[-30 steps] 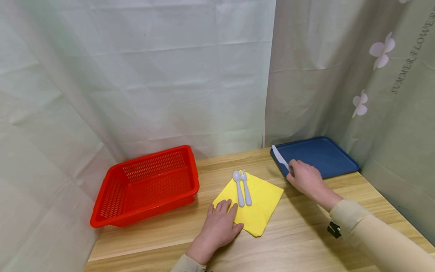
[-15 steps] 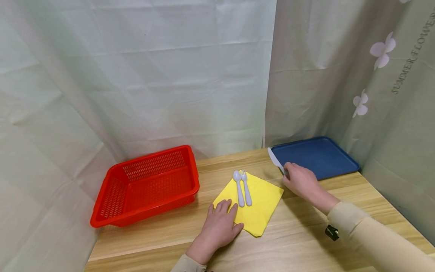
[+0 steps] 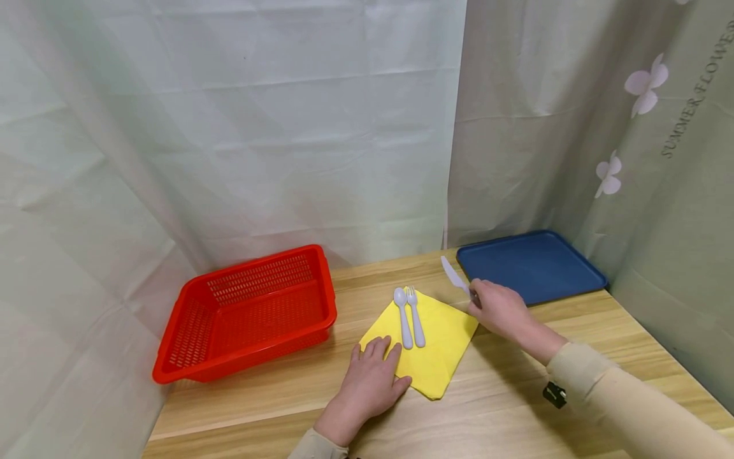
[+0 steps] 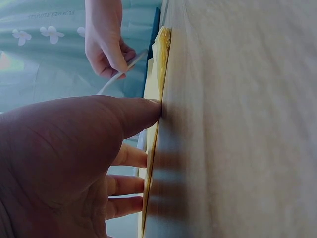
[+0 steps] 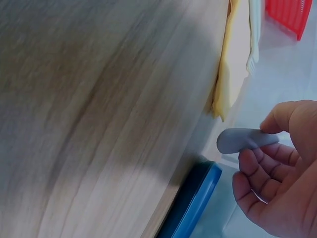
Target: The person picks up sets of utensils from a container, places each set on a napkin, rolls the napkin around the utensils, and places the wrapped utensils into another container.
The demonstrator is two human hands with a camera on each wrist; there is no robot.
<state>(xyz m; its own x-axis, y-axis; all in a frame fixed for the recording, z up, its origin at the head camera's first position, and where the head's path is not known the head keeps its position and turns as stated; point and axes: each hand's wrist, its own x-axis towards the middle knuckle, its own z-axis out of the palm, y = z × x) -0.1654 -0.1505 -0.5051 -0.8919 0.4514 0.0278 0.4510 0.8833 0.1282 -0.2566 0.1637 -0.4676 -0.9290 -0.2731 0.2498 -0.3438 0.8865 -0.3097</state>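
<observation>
In the head view my right hand pinches a pale grey plastic knife by its handle, blade pointing away to the upper left. The right wrist view shows the rounded handle end between thumb and fingers, above the table. My left hand rests with spread fingers on the near left edge of a folded yellow napkin. On that napkin a matching spoon and fork lie side by side, heads toward the back.
A red perforated basket stands at the left of the wooden table. At the back right lies a blue tray, partly behind my right hand. Pale curtains hang close behind and at the sides.
My right hand has carried the knife leftward from over the blue tray's left edge toward the napkin's right corner. The left hand, napkin, spoon and fork have stayed put.
</observation>
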